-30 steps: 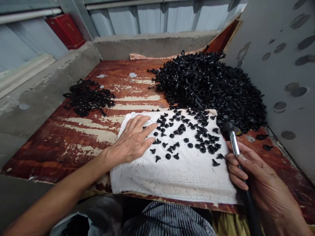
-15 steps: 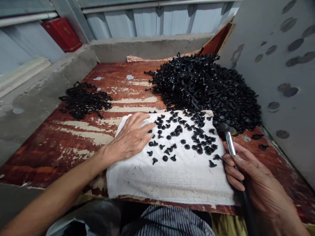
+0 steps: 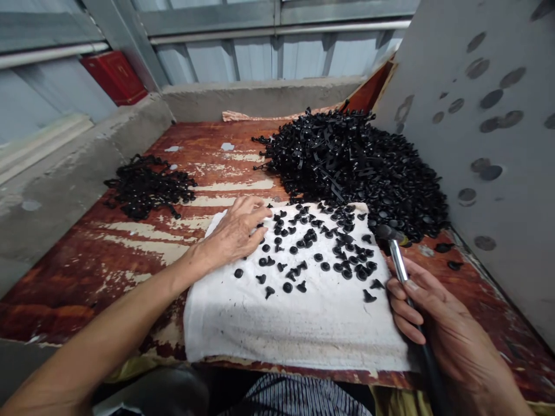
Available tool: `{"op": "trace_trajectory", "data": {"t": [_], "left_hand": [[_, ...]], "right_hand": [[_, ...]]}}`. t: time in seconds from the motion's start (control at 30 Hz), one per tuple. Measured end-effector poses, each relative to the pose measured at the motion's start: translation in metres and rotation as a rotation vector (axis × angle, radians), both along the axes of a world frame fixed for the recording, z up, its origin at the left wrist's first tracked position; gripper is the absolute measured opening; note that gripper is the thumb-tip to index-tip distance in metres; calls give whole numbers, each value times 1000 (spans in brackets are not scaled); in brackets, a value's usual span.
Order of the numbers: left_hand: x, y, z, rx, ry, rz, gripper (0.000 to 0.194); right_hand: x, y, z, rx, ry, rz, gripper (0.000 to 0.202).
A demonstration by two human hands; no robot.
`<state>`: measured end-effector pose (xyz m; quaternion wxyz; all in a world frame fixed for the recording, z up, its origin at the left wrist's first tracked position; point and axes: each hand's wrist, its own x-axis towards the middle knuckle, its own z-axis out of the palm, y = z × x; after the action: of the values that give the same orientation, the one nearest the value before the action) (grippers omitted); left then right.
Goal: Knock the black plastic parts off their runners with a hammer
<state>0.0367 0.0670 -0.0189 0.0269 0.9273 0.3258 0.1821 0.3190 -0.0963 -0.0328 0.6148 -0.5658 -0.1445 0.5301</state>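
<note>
A white cloth [image 3: 299, 329] lies on the table with many small black rubber-like pieces [image 3: 287, 287] scattered over it, each with a round head and a pointed or stem-like end. My left hand [image 3: 238, 228] rests over the cloth's upper left part, fingers bent and thumb apart, beside the nearest pieces; nothing shows in its grasp. One round piece [image 3: 238, 273] sits alone just below it. At the cloth's right edge, my right hand [image 3: 433, 300] is wrapped round a hammer [image 3: 398, 260] with a metal shaft and dark handle. The hammer's head is close to the big black heap.
A large heap of black pieces [image 3: 355, 162] fills the back right, against a spotted grey panel [image 3: 489, 190]. Tangled black strips [image 3: 150, 188] lie at left on the worn red-brown table [image 3: 56, 300]. A red box [image 3: 115, 78] stands on the concrete ledge [image 3: 117, 124].
My left hand has drawn its fingers in and shifted slightly, and a round piece now shows below it. My right hand keeps the hammer in much the same place. The view has tilted up a little.
</note>
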Motion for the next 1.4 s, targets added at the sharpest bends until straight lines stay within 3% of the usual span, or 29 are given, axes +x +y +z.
{"op": "trace_trajectory", "data": {"t": [0.17, 0.37, 0.43, 0.5, 0.63, 0.73, 0.83, 0.97, 1.17, 1.23, 1.4], "left_hand": [[8, -2, 0, -13, 51, -113, 24], [-11, 9, 7, -52, 19, 17, 20], [-8, 16, 11, -52, -35, 43, 20], [9, 24, 14, -33, -56, 8, 20], [71, 47, 20, 81, 38, -113, 29], [111, 72, 24, 217, 213, -92, 47], [129, 94, 23, 259, 290, -103, 41], [120, 106, 16, 190, 240, -146, 32], [84, 92, 17, 122, 157, -148, 20], [76, 86, 21, 75, 25, -117, 16], [68, 75, 35, -246, -512, 42, 13]], "right_hand": [[-1, 0, 0, -8, 13, -11, 60], [1, -2, 1, 9, 57, 2, 63], [2, -1, 0, 22, 64, 3, 62], [2, -1, -2, 28, 68, 3, 61], [3, -3, -5, 49, 73, 18, 60], [3, -4, -4, 52, 77, 35, 60], [2, -5, -2, 61, 91, 23, 61], [3, -7, -1, 84, 113, 56, 55], [6, -9, -3, 96, 115, 81, 52], [7, -9, -4, 102, 118, 89, 52], [6, -9, -9, 115, 90, 81, 51]]}}
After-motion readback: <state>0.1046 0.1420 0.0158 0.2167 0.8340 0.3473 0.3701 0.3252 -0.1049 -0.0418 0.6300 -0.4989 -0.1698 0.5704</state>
